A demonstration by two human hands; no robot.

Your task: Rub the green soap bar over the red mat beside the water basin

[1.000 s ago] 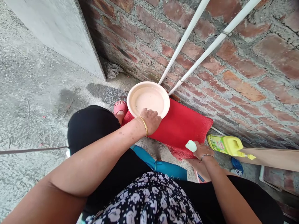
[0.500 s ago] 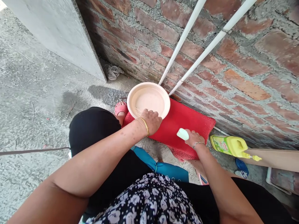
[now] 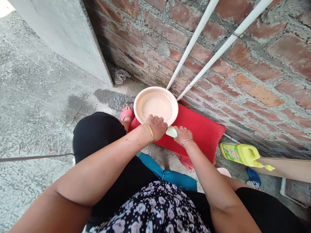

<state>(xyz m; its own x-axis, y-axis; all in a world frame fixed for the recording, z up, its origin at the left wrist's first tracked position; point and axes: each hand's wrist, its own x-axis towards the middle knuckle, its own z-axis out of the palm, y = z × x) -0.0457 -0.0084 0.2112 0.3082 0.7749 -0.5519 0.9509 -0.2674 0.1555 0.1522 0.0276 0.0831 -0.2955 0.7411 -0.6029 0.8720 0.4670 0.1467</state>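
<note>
A pale green scrub brush [image 3: 171,132] with a smooth back is held in my right hand [image 3: 183,135], low over a red mat [image 3: 204,129]; its bristle side is hidden. Just left of the brush, my left hand [image 3: 156,127] is closed with its knuckles up, at the near rim of a cream basin [image 3: 137,108]. Its fingertips are out of sight, so I cannot tell whether they grip the rim or the mat. The basin contains clear water. The brush's end almost meets the left hand.
A brick wall [image 3: 243,71] with two white pipes [image 3: 209,66] rises behind the mat. A yellow detergent bottle [image 3: 245,153] lies at the right, near a blue slipper [image 3: 253,174]. Left of the basin is wet concrete [image 3: 113,98], with a grey slab [image 3: 70,42] beyond.
My right hand has moved left across the mat with the brush, from the mat's right part to beside my left hand. The left hand stays at the basin's near rim.
</note>
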